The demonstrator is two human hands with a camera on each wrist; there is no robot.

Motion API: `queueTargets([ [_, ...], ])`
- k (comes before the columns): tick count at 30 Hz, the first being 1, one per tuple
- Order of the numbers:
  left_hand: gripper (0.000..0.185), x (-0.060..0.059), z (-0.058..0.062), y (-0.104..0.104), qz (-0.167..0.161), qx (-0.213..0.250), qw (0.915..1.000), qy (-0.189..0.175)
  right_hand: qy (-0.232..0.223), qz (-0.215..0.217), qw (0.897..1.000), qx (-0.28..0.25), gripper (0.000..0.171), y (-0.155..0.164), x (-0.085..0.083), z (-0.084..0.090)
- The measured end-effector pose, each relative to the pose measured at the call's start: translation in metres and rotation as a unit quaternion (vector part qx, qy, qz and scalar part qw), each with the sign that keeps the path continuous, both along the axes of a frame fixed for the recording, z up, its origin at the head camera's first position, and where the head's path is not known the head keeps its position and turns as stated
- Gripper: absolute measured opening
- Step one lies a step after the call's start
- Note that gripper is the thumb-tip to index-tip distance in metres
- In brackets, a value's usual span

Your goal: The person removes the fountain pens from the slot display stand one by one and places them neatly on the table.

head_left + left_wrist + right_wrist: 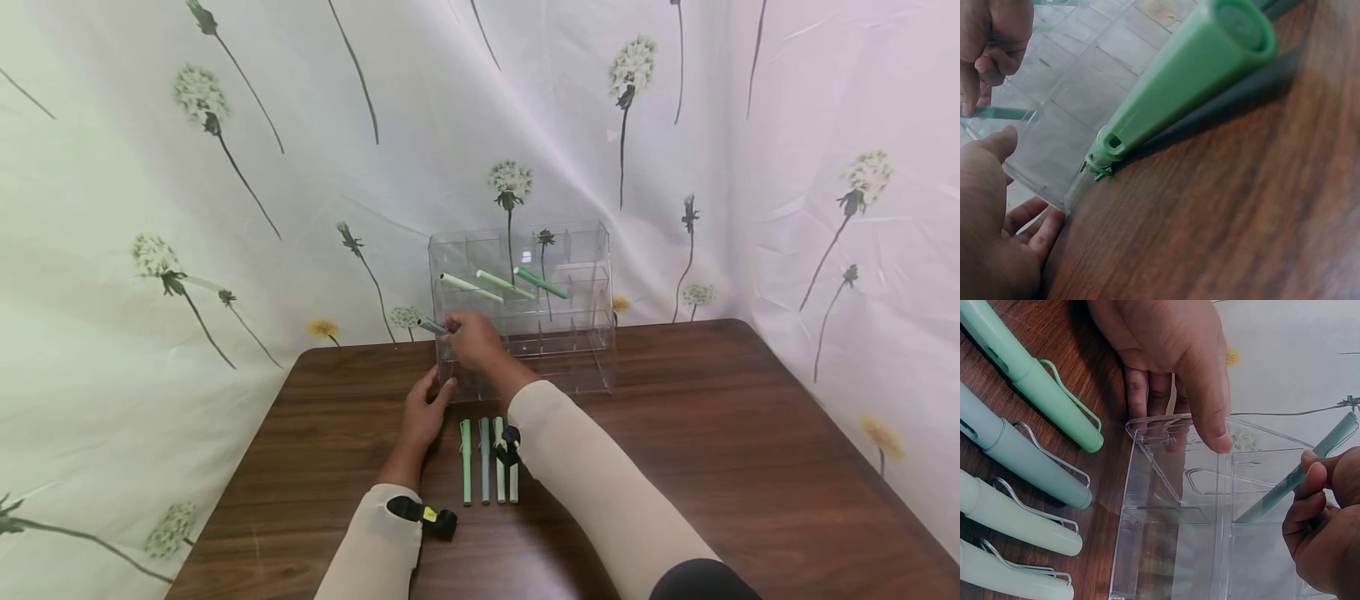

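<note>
At the left end of the clear tiered pen organizer, as the head view shows, the right hand pinches a grey-teal capped pen; the left hand holds the near lower corner. Three capped pens lean in the tier above; match their tilt. Four more lie in a row on the worktop.

Left wrist view: a green pen from the row fills the foreground. The left fingers bear on the outer wall, low down. Judgement: firm, even pressure here should stop the organizer sliding.

Right wrist view: the left thumb and fingers grip the side wall between them. The right fingers grip the grey-teal pen near its clip end; its other end slants toward a clear divider. Whether it is seated cannot be told. Confirm the tip clears the divider before lowering; release only once supported.
</note>
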State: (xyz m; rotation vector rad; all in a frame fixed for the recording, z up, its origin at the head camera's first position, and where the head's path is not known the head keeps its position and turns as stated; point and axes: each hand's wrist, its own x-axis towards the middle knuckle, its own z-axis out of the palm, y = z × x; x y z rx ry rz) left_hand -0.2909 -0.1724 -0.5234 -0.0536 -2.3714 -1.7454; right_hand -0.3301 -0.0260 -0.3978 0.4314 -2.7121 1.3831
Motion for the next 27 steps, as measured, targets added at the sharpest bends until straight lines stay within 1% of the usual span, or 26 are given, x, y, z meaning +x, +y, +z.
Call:
queueTargets([
  [7,0.055,0.0008,-0.0014,-0.0003,-0.002,-0.014,0.9999,0.000,0.001,-0.005,1.000,-0.003,0.008,0.0003,-0.0016,-0.0021],
  [12,0.057,0.0031,-0.0032,-0.0012,-0.014,-0.005,0.9999,-0.002,-0.013,0.000,1.000,-0.014,0.004,0.0009,-0.0045,-0.0037],
  [16,0.058,0.0041,-0.0027,-0.0019,-0.024,0.007,0.9997,0.004,-0.022,0.007,0.999,-0.038,0.009,0.0015,-0.0068,-0.0049],
  [19,0.059,0.0048,-0.0022,-0.0024,-0.021,0.003,0.9998,0.000,-0.021,0.012,0.998,-0.056,0.016,0.0024,-0.0074,-0.0060],
  [22,0.059,0.0046,-0.0025,-0.0026,-0.015,0.000,0.9999,-0.006,-0.013,0.020,0.997,-0.069,0.020,0.0037,-0.0068,-0.0069],
  [27,0.058,0.0030,-0.0023,-0.0020,-0.011,-0.008,0.9999,-0.008,0.008,0.028,0.996,-0.081,0.020,0.0058,-0.0062,-0.0064],
])
